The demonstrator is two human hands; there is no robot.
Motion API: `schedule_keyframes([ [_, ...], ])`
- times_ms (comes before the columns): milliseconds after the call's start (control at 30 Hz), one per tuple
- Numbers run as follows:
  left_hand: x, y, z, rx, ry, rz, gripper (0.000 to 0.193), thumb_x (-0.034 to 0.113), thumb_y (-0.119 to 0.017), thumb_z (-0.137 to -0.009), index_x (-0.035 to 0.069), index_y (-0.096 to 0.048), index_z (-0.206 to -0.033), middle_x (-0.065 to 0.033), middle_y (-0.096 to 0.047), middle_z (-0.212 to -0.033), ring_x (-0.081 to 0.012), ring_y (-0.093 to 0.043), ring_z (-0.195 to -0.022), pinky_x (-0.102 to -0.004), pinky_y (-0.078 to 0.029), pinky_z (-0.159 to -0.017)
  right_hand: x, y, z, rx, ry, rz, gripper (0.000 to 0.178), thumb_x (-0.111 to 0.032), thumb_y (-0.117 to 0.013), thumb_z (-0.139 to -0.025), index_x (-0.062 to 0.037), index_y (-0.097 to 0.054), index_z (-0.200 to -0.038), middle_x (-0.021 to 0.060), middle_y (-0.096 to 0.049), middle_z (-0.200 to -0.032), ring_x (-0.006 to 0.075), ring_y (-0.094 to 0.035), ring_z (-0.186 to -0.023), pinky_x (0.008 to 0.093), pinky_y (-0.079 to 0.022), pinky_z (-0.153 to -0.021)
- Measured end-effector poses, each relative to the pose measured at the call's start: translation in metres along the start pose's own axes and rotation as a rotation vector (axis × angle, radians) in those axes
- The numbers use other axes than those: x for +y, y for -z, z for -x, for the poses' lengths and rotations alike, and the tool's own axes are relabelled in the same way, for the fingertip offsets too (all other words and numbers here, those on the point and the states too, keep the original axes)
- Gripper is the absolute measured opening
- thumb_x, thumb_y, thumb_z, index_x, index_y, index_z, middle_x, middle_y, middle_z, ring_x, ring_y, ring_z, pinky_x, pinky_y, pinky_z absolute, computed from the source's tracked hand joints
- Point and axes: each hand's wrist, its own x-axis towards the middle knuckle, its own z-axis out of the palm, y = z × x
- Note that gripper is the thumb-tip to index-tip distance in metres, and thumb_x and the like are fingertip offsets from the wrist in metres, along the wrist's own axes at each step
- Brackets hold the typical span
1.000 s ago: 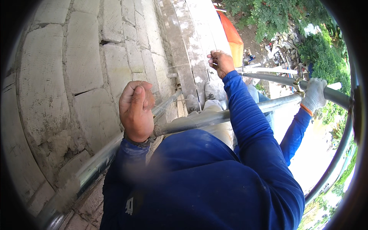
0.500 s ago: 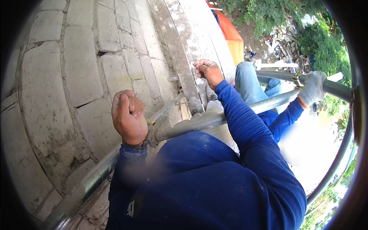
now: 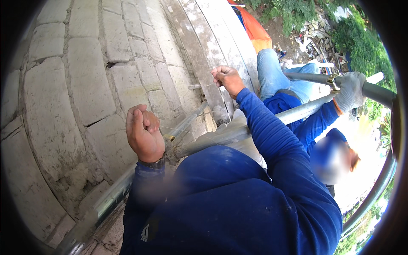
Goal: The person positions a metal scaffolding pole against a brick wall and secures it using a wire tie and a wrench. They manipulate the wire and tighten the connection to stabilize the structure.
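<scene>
My left hand (image 3: 144, 135) is closed, fingers curled in toward the thumb, in front of the block wall (image 3: 91, 80). A thin pale string (image 3: 170, 128) runs from its fingers toward the right. My right hand (image 3: 228, 80) is farther out, above the wooden planks, with thumb and fingertips pinched together. Another stretch of string trails left from that pinch. Between my hands the string is too fine to follow all the way. Below them a metal scaffold pipe (image 3: 221, 138) crosses in front of my body, near a coupler (image 3: 170, 138).
Wooden planks (image 3: 204, 46) run along the wall. At the right a co-worker in blue holds a grey pipe with a gloved hand (image 3: 352, 90). Another pipe (image 3: 111, 194) slopes at lower left. Beyond lie an orange tarp (image 3: 259, 34), rubble (image 3: 316, 40) and trees.
The co-worker has shifted, and their head and shoulder now show at the right. My two hands keep nearly the same pose, the string still between them.
</scene>
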Motion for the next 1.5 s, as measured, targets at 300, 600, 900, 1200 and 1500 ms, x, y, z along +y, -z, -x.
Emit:
schedule_keyframes([
  [300,-0.004,0.0,0.003,-0.021,-0.024,-0.041,0.023,0.025,-0.053,-0.107,0.003,-0.06,-0.106,0.0023,-0.044,-0.074,-0.0073,-0.037,-0.06,-0.0266,-0.032,-0.058,0.008,0.006,-0.005,0.059,-0.061,0.019,0.006,-0.004,-0.063,-0.093,-0.0016,-0.067,-0.096,0.0039,-0.066,-0.078,0.0114,-0.059,-0.064,0.026,-0.049,-0.06],
  [600,-0.006,0.004,0.002,-0.279,-0.045,-0.175,0.029,0.026,-0.056,-0.107,-0.002,-0.066,-0.106,0.0046,-0.045,-0.069,-0.0056,-0.036,-0.064,-0.0241,-0.031,-0.059,0.01,0.018,-0.007,0.062,-0.186,0.163,0.011,-0.016,-0.067,-0.092,-0.0052,-0.065,-0.088,0.0044,-0.064,-0.074,0.0125,-0.055,-0.058,0.0272,-0.044,-0.055],
  [900,0.005,-0.002,0.005,-0.353,-0.068,-0.277,0.029,0.025,-0.054,-0.107,-0.002,-0.065,-0.103,0.0052,-0.046,-0.069,-0.0039,-0.036,-0.063,-0.0215,-0.03,-0.057,0.029,0.034,-0.02,0.093,-0.267,0.246,0.016,-0.017,-0.063,-0.09,-0.0015,-0.067,-0.089,0.0083,-0.065,-0.074,0.0155,-0.056,-0.058,0.0313,-0.044,-0.051],
  [1200,0.013,0.004,0.004,-0.269,-0.133,-0.199,0.027,0.023,-0.057,-0.106,-0.002,-0.066,-0.1,0.0052,-0.049,-0.07,-0.003,-0.038,-0.065,-0.0225,-0.033,-0.058,0.03,0.032,-0.018,0.117,-0.318,0.23,0.018,-0.015,-0.061,-0.09,0.001,-0.065,-0.097,0.0092,-0.063,-0.075,0.016,-0.054,-0.057,0.029,-0.041,-0.049],
  [1500,0.018,0.009,0.0,-0.271,-0.147,-0.282,0.026,0.019,-0.057,-0.106,-0.002,-0.066,-0.095,-0.0026,-0.064,-0.081,-0.0056,-0.048,-0.071,-0.0243,-0.041,-0.064,0.034,0.03,-0.015,0.073,-0.325,0.204,0.016,-0.011,-0.057,-0.093,-0.0011,-0.067,-0.1,0.0068,-0.065,-0.077,0.0135,-0.054,-0.057,0.0277,-0.042,-0.052],
])
